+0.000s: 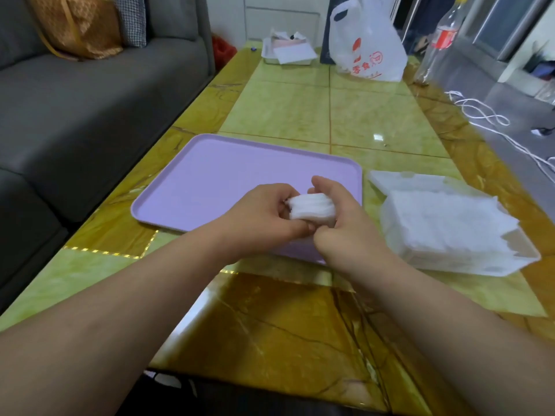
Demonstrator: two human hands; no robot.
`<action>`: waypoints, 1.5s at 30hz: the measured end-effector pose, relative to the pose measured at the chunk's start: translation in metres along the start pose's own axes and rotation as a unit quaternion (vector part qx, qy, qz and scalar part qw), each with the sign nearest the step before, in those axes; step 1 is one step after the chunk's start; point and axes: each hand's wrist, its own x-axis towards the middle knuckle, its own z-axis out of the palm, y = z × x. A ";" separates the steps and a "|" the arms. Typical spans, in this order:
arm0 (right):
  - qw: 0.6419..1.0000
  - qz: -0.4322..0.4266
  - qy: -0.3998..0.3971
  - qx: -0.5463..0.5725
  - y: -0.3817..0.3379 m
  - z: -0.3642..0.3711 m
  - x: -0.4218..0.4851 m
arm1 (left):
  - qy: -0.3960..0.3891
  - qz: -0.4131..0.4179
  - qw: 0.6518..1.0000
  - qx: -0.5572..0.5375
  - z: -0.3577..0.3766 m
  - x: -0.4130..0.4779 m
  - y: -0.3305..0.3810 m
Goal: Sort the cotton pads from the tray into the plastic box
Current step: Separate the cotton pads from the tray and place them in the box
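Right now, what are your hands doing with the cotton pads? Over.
Left hand and right hand both gripping one stack of cotton pads above the purple tray. Plastic box at right, already piled high. Nothing blocking.

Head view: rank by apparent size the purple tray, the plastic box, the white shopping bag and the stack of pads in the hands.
1. Tray
2. Box
3. Bag, though it sits farther away, so box versus bag is unsure
4. Pad stack
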 end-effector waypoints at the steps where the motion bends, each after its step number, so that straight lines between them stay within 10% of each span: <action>1: 1.000 -0.010 0.013 0.007 -0.002 -0.008 -0.001 | -0.006 -0.001 0.999 -0.041 0.000 -0.001 0.006; 10: 0.995 -0.031 0.066 0.061 -0.011 -0.081 -0.019 | 0.027 -0.044 0.966 -0.253 0.035 0.009 0.075; 25: 0.927 0.048 0.363 -0.086 0.026 -0.213 -0.053 | -0.050 0.134 0.989 0.045 0.130 0.040 0.152; 33: 0.936 0.070 0.315 -0.142 0.055 -0.225 -0.058 | -0.170 0.267 0.908 0.275 0.167 0.056 0.168; 45: 0.954 0.037 0.242 -0.174 0.054 -0.213 -0.054 | -0.197 0.278 0.890 0.304 0.158 0.060 0.156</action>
